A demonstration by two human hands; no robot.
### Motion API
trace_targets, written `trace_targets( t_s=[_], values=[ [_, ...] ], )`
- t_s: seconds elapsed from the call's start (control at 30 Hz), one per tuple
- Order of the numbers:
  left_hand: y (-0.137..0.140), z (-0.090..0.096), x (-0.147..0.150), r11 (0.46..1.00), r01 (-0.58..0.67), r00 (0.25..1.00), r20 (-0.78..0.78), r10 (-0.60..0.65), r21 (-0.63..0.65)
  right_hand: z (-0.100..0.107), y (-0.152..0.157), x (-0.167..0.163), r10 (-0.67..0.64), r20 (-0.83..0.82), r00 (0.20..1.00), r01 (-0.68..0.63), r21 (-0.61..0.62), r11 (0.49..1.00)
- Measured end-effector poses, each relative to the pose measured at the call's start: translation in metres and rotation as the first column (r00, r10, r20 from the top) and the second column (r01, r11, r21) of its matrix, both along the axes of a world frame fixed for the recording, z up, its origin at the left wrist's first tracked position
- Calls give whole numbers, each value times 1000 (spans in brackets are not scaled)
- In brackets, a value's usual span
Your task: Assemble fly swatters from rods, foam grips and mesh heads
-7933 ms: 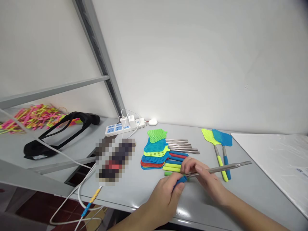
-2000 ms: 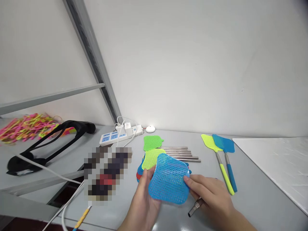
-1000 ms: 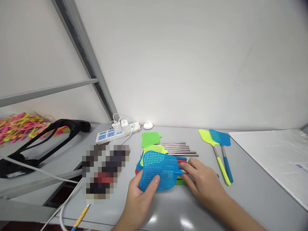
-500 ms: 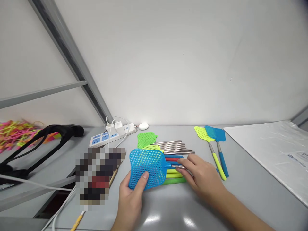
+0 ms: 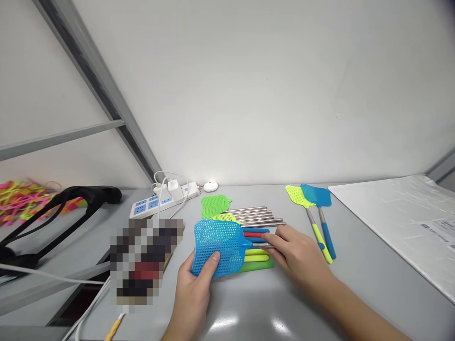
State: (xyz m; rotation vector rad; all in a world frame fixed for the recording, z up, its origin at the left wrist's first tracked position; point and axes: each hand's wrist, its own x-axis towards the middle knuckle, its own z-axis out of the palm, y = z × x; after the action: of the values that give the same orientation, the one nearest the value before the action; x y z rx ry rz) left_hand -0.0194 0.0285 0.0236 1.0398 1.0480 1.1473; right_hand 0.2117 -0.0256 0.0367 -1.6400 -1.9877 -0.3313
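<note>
My left hand [image 5: 197,286] pinches the blue mesh head of a fly swatter [image 5: 219,246], thumb on top. My right hand [image 5: 302,255] has its fingers closed on the same swatter's metal rod, next to the head; a blue handle end shows past this hand. Under and behind the swatter lie loose handle grips: green [image 5: 259,266], yellow [image 5: 256,258], red [image 5: 252,234] and blue. Beyond them are a green swatter head [image 5: 215,205], a partly covered yellow one [image 5: 229,218] and several metal rods [image 5: 258,215].
To the right lie a yellow swatter [image 5: 297,195] and a blue swatter [image 5: 316,195], beside a white package [image 5: 384,203]. On the left are a power strip [image 5: 165,201] with cables, a blurred-out item [image 5: 145,260], a black frame-like object [image 5: 85,199] and grey metal bars [image 5: 85,71].
Both hands keep their hold on the blue swatter. More of its blue handle end shows beyond my right hand. The camera view has shifted slightly.
</note>
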Motion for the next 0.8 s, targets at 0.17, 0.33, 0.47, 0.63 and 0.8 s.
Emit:
trace_targets(
  t_s=[0.17,0.33,0.47,0.63,0.8],
  values=[
    [1,-1,1,1000,16,1000,-9,-16,-16,3,0,3,35,6,999,-36,26,999],
    [2,0,2,998,14,1000,-9,-14,-53,3,1,5,38,32,999,-40,89,995],
    [1,2,2,998,10,1000,-10,-11,-57,1,1,6,37,40,999,-41,125,991],
    [2,2,4,998,12,1000,7,-11,-67,4,-1,3,19,20,1000,-20,81,996],
    [1,4,5,996,10,999,38,-7,-89,12,-4,-3,-1,-29,1000,0,-28,1000]
  ],
)
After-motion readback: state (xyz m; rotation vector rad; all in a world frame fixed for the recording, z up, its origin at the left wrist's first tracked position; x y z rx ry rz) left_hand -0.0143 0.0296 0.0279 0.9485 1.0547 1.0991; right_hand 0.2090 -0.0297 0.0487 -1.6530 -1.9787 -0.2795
